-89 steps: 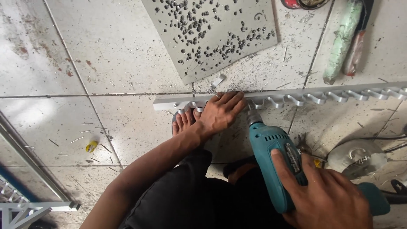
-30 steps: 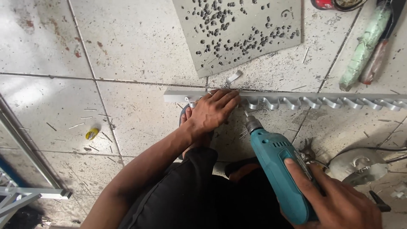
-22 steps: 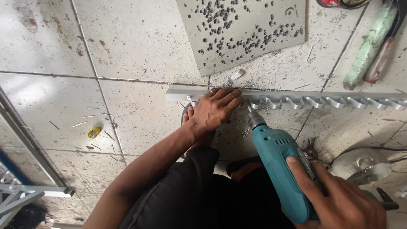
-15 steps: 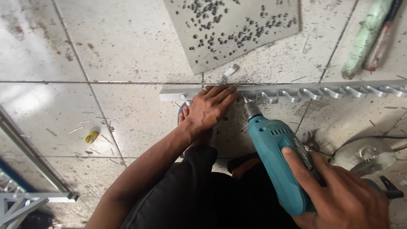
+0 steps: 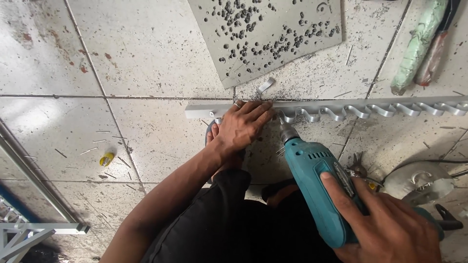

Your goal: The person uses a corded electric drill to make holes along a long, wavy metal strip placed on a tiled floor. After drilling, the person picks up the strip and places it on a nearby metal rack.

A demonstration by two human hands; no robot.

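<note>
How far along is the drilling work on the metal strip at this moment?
Done: no finished holes can be made out on the metal strip. In hand: the left hand presses the strip to the tiled floor while the right hand aims the teal drill at its edge. Left: most of the strip, to the right.

Left hand [image 5: 241,127]: bare, no glove, thin ring [image 5: 236,104] on one finger near 12 o'clock edge of hand. Left forearm [image 5: 165,195] bare, no sleeve, no watch. Right hand [image 5: 390,226] at 4 o'clock: bare, no glove, short nails. Black cloth [image 5: 234,224] over legs at 6 o'clock, soft folds, plain, no print. Bare toes [image 5: 213,137] at 9 o'clock side of left hand, on blue sandal [image 5: 208,131].
</note>
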